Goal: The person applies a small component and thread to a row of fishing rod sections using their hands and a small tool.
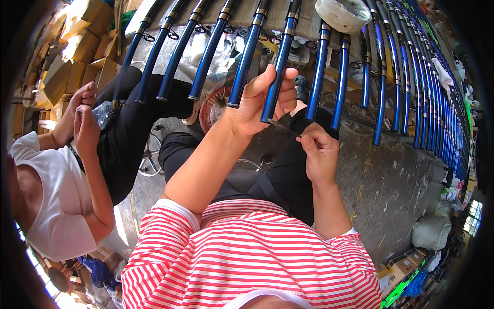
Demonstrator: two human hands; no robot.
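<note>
My left hand [252, 103] is wrapped round the lower end of a glossy blue fishing rod [282, 59], one of several lying side by side with their ends over the table's near edge. My right hand [320, 152] pinches a thin dark tool [286, 130]. The tool's tip is at or close to the held rod's end; whether it touches I cannot tell. Just left of my left hand hangs another blue fishing rod [244, 67], and to the right is a further fishing rod [320, 77].
A whitish round roll [343, 14] sits on the rods. Many more fishing rods [419, 98] line the right side. At my left a seated person [56, 190] in white has both hands raised near a clear plastic bag [105, 114]. A red basket [213, 110] stands beyond my knees.
</note>
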